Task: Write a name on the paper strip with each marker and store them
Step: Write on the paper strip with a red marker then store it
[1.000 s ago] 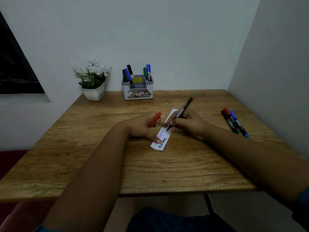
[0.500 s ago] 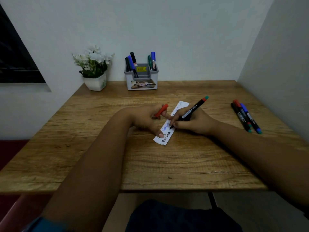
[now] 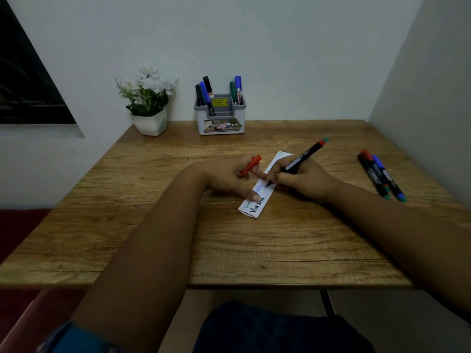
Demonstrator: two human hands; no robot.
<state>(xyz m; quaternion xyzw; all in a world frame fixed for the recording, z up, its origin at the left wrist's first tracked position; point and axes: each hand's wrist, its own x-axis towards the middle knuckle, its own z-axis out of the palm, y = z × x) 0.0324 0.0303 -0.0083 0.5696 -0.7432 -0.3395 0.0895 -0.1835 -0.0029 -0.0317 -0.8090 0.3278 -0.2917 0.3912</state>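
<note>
Marker tip had slid down the paper strip, right hand gripping it, left hand pinching red cap & pinning strip.

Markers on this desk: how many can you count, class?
9: five in the holder, three lying at the table's right, one in the right hand. More may be hidden.

Left hand fingers curled, one extended, right hand pinching

Head view, down over table
</note>
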